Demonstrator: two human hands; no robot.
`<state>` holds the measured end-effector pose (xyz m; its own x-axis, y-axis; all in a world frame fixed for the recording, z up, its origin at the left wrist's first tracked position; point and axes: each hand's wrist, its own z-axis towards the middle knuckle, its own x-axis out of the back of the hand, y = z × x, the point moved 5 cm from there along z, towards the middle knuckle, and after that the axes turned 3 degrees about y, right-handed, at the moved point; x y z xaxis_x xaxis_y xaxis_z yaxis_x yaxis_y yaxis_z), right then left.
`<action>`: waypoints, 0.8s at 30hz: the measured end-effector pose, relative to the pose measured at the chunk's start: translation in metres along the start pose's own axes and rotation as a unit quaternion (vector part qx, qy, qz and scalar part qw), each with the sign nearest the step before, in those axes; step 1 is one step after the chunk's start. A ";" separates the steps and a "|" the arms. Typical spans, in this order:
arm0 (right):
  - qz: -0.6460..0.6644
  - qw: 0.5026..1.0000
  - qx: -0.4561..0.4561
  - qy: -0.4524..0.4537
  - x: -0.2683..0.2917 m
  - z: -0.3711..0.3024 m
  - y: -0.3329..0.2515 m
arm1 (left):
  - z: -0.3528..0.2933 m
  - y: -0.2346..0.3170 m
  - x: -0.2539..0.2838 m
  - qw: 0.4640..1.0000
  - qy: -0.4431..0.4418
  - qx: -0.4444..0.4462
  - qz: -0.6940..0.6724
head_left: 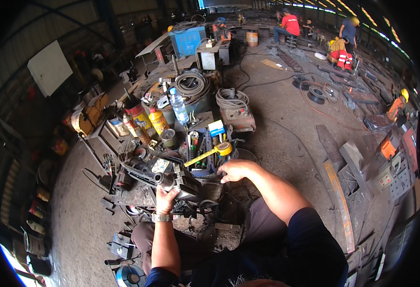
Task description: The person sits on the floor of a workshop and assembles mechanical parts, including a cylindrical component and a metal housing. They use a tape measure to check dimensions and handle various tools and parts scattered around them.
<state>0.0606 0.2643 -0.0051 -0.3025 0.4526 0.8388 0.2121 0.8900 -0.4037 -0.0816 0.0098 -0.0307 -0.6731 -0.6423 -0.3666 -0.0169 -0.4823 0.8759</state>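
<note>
My left hand (166, 198) is closed around the lower side of a dark, boxy metal device (187, 184) with a round cylinder on its near end. What kind of device it is cannot be made out. My right hand (236, 170) is at the near right corner of a dark tool bin (206, 173), its fingers bent and pointing down; whatever is in them is hidden. Just beyond that hand, a yellow tape measure (224, 148) lies on the bin with its blade pulled out to the left. Green-handled tools (193, 146) and a blue-and-white box (216, 127) are in or on the bin.
A water bottle (178, 107), a yellow bottle (158, 121) and coiled cable (192, 84) crowd the bench beyond. A second coil (232, 99) lies on a machine to the right. Cables and steel pieces (332, 146) cover parts of the floor. Several people are far off.
</note>
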 end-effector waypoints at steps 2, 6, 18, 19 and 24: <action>-0.010 1.000 0.007 0.000 0.001 0.000 -0.002 | 0.000 -0.003 0.004 1.000 0.000 -0.001 -0.001; -0.016 1.000 0.007 0.002 0.001 0.000 -0.003 | 0.000 -0.006 0.007 1.000 0.004 -0.002 0.000; -0.009 1.000 0.014 0.009 -0.005 0.005 0.003 | 0.000 -0.005 0.006 1.000 0.007 0.000 0.000; -0.008 1.000 0.013 0.013 -0.005 0.005 0.004 | 0.000 -0.005 0.006 1.000 0.008 -0.001 -0.006; 0.002 1.000 0.009 0.023 -0.003 0.003 0.005 | 0.003 -0.008 0.008 1.000 -0.002 0.021 0.000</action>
<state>0.0599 0.2671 -0.0107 -0.2593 0.4541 0.8524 0.1971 0.8889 -0.4136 -0.0890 0.0103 -0.0392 -0.6768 -0.6395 -0.3646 -0.0468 -0.4569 0.8883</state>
